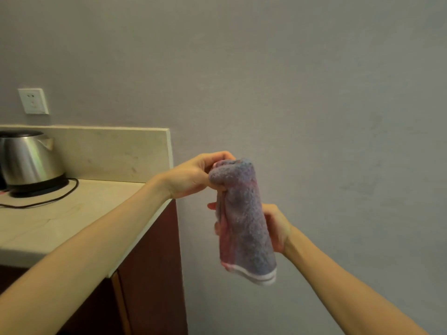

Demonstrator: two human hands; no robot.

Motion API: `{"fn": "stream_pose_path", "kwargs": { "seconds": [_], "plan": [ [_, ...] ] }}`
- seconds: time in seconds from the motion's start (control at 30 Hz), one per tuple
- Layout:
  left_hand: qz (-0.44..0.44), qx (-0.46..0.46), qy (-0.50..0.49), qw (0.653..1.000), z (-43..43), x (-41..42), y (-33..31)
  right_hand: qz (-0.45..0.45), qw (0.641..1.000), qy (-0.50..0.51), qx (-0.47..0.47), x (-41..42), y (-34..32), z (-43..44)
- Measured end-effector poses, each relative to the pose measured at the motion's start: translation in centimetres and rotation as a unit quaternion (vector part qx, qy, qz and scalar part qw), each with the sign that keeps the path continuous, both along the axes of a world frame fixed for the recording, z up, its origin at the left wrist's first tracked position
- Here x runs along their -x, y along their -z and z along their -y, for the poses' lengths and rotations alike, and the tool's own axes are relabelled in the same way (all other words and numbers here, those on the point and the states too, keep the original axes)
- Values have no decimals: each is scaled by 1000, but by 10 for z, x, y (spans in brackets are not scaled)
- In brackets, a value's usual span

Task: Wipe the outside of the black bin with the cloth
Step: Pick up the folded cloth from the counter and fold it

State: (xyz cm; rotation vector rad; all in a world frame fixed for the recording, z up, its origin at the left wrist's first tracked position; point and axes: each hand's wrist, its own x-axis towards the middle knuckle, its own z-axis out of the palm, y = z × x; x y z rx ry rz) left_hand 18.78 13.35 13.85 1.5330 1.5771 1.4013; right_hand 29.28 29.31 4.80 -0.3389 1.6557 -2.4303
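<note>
A fluffy purple and pink cloth (244, 221) with a white hem hangs folded lengthwise in front of the grey wall, held in the air by both hands. My left hand (193, 176) pinches its bunched top end. My right hand (275, 228) wraps around its middle from behind, with fingertips showing at the cloth's left edge. The black bin is not in view.
A pale stone counter (72, 213) with a raised back edge stands at the left over a dark red cabinet (154, 274). On it sits a steel kettle (26, 160) with a black cord (48, 201). A white wall socket (33, 101) is above.
</note>
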Motion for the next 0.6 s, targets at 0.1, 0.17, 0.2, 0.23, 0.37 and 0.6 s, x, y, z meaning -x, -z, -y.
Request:
{"fn": "stream_pose_path", "kwargs": {
  "seconds": [0.1, 0.17, 0.2, 0.23, 0.37, 0.6],
  "plan": [
    [-13, -20, -29, 999, -11, -13, 1, -11, 999, 33, 12, -14, -4, -10],
    [-10, -32, -42, 999, -18, -21, 1, -18, 996, 81, 11, -22, -5, -16],
    [-11, -37, -44, 998, -22, -25, 2, -25, 995, 91, 16, -28, -7, -18],
    [-15, -43, -44, 998, -26, -30, 3, -26, 995, 98, 21, -36, -10, -18],
    [17, -81, -85, 993, -40, -46, 20, 8, 984, 174, 19, -59, -21, -23],
    [190, -27, -242, 951, -61, -75, 56, 21, 932, 345, -111, -71, -11, -51]
  ]
}}
